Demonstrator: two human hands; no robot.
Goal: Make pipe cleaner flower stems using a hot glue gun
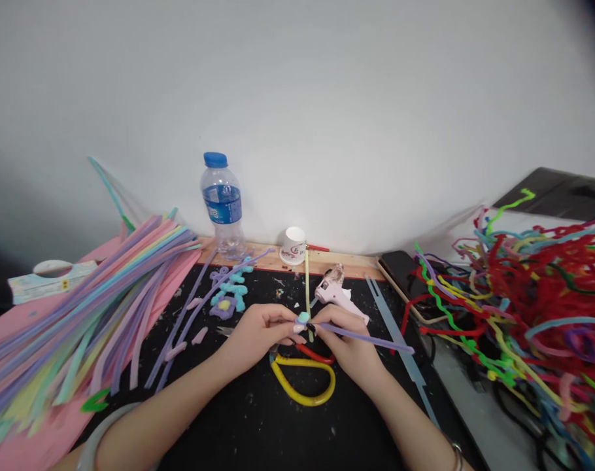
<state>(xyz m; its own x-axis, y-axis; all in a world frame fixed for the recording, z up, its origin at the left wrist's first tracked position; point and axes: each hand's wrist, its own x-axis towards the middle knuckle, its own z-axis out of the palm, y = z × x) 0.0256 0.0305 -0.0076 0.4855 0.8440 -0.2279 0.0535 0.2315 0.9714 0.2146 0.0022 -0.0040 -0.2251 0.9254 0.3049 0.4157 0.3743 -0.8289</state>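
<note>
Over the black mat [258,418], my left hand [265,332] and my right hand [344,337] meet at the fingertips. Between them is a small light-teal piece [303,317], pinched by my left fingers. A purple pipe cleaner [371,339] runs from my right fingertips out to the right, over the back of that hand. Directly below the hands lie scissors with a yellow handle loop [305,400] and a red part, their blades mostly hidden. A pale yellow-green stick [307,281] stretches behind the fingertips.
Pastel pipe cleaners [131,294] fan out at the left. A water bottle [222,209] and a paper cup [293,246] stand at the back. A glue gun [340,294] lies behind my right hand. Tangled bright pipe cleaners [547,281] and a phone [408,278] are at the right.
</note>
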